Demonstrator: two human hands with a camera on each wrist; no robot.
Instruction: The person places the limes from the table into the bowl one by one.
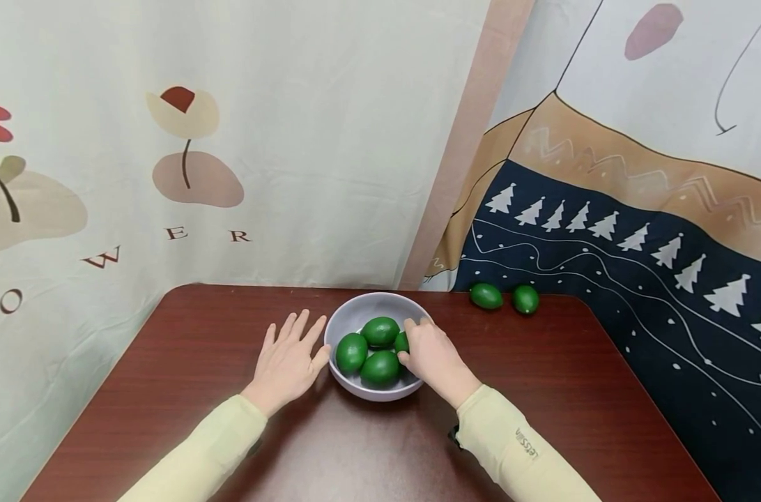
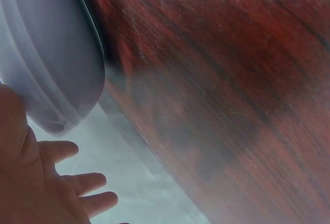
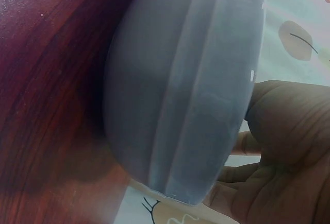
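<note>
A grey-lavender bowl (image 1: 380, 395) stands on the table with several green limes (image 1: 381, 367) inside. My right hand (image 1: 435, 354) reaches over the bowl's right rim, its fingers and thumb around another lime (image 1: 402, 342), which the hand partly covers. In the right wrist view the bowl wall (image 3: 154, 95) hides the fingertips of that hand. At the bowl's left side is my left hand (image 1: 286, 366), fingers straight and spread, the thumb right at the rim. The left wrist view shows the same hand (image 2: 41, 177) holding nothing, just below the bowl's outer wall (image 2: 56, 44).
Two more limes, one on the left (image 1: 486, 295) and one on the right (image 1: 525, 300), lie near the back edge of the brown wooden table (image 1: 230, 335). Behind it hangs a pale curtain (image 1: 330, 153) with flower prints, beside a dark blue tree-patterned cloth (image 1: 581, 258).
</note>
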